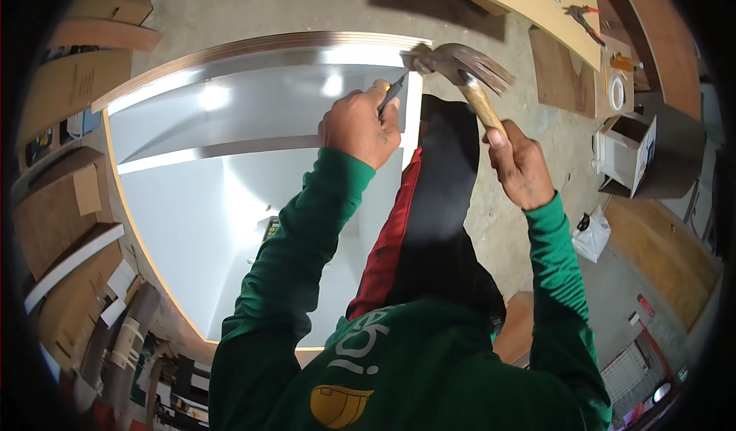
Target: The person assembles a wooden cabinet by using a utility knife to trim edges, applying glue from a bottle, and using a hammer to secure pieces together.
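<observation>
My right hand (524, 163) is closed around the wooden handle of a claw hammer (481, 101). The hammer's head is over the far right corner of a white-lined cabinet box (169, 193), slightly blurred; whether it touches the edge I cannot tell. My left hand (362, 127) grips a slim dark tool (392, 94) with a yellow spot. Its narrow end points toward that same corner, near the hammer's striking face. Its exact kind is not clear. A white crosspiece (253, 153) runs across the box below my left hand. My leg in black and red trousers is against the box's right side.
A small device (270, 228) is inside the box, partly behind my left sleeve. At the upper right, red-handled pliers (584, 23) lie on a tan board (529, 2). Cardboard boxes (100, 82) and panels crowd the left. A white bag (592, 234) sits on the right.
</observation>
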A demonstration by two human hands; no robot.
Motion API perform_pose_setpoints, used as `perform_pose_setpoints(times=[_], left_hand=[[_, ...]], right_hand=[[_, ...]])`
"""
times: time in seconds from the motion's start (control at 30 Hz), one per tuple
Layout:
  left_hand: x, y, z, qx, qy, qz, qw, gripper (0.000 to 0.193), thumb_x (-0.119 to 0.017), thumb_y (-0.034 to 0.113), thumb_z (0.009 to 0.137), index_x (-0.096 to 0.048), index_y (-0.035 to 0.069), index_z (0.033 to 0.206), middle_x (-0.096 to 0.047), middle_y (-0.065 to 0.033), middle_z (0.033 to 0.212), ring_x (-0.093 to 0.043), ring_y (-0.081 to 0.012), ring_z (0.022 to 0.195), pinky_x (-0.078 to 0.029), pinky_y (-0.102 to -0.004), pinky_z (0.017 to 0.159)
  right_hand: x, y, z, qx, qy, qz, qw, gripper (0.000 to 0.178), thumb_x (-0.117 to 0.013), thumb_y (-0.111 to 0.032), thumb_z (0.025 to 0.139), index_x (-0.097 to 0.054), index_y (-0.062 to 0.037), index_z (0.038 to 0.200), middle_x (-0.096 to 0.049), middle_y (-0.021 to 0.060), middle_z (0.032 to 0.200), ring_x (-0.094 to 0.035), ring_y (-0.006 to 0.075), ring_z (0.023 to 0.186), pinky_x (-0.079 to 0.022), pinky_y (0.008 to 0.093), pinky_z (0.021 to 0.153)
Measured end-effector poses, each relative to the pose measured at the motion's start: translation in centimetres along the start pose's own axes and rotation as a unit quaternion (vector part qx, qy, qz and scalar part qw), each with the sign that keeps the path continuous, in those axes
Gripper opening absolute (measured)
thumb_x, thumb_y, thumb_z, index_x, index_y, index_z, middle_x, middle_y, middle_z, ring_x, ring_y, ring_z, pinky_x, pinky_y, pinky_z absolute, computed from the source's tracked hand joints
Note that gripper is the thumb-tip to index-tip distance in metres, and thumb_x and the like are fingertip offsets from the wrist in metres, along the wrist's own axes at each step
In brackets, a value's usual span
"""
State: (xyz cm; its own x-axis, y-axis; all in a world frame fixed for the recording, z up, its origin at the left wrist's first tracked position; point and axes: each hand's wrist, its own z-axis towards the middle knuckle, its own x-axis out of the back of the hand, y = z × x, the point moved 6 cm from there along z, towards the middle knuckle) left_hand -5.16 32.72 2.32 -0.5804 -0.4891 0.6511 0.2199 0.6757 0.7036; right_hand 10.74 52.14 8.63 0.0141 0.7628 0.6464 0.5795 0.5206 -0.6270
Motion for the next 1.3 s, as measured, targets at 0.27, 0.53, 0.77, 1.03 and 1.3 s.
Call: perform_pose_setpoints(times=[0.27,0.53,0.77,1.03,1.3], left_hand=[[0.1,-0.1,0.4,-0.005,0.016,-0.006,1.0,0.039,-0.072,0.026,0.093,-0.075,0.001,0.123,-0.074,-0.0216,0.087,-0.073,-0.0374,0.076,-0.057,-0.045,0.074],[-0.2,-0.7,0.2,-0.003,0.024,-0.028,0.999,0.035,-0.069,0.024,0.094,-0.075,0.007,0.124,-0.073,-0.0192,0.09,-0.072,-0.0407,0.084,-0.056,-0.0523,0.077],[-0.5,-0.6,0.0,-0.005,0.015,-0.028,0.999,0.036,-0.069,0.024,0.094,-0.075,0.005,0.124,-0.073,-0.0189,0.09,-0.072,-0.0402,0.084,-0.057,-0.0513,0.077],[-0.5,-0.4,0.0,-0.005,0.019,-0.022,1.0,0.035,-0.07,0.024,0.094,-0.075,0.007,0.124,-0.072,-0.0198,0.088,-0.072,-0.0405,0.081,-0.056,-0.0503,0.076],[-0.7,-0.8,0.2,-0.01,0.019,-0.026,0.999,0.035,-0.069,0.023,0.093,-0.074,0.008,0.124,-0.072,-0.0189,0.088,-0.072,-0.0409,0.083,-0.056,-0.0521,0.076]], right_hand=[[-0.2,-0.2,0.4,-0.001,-0.008,0.008,1.0,0.049,-0.052,-0.044,0.112,-0.057,0.0007,0.093,-0.053,0.009,0.064,-0.052,0.0173,0.058,-0.046,0.0352,0.057],[-0.7,0.2,-0.3,0.003,0.002,0.015,1.0,0.045,-0.053,-0.041,0.112,-0.056,0.0001,0.094,-0.055,0.0075,0.065,-0.053,0.0172,0.057,-0.046,0.0351,0.056],[-0.2,-0.2,-0.2,0.009,-0.005,-0.004,1.0,0.048,-0.052,-0.043,0.112,-0.055,0.0001,0.092,-0.055,0.0089,0.064,-0.054,0.0197,0.056,-0.046,0.0362,0.056],[-0.4,-0.3,0.2,0.014,-0.006,-0.006,1.0,0.048,-0.052,-0.044,0.112,-0.056,0.0009,0.093,-0.054,0.0102,0.064,-0.054,0.022,0.056,-0.046,0.0373,0.056],[-1.1,0.6,0.5,0.013,-0.011,-0.008,1.0,0.048,-0.052,-0.044,0.112,-0.055,0.0011,0.094,-0.054,0.0125,0.064,-0.054,0.0239,0.054,-0.046,0.0391,0.056]])
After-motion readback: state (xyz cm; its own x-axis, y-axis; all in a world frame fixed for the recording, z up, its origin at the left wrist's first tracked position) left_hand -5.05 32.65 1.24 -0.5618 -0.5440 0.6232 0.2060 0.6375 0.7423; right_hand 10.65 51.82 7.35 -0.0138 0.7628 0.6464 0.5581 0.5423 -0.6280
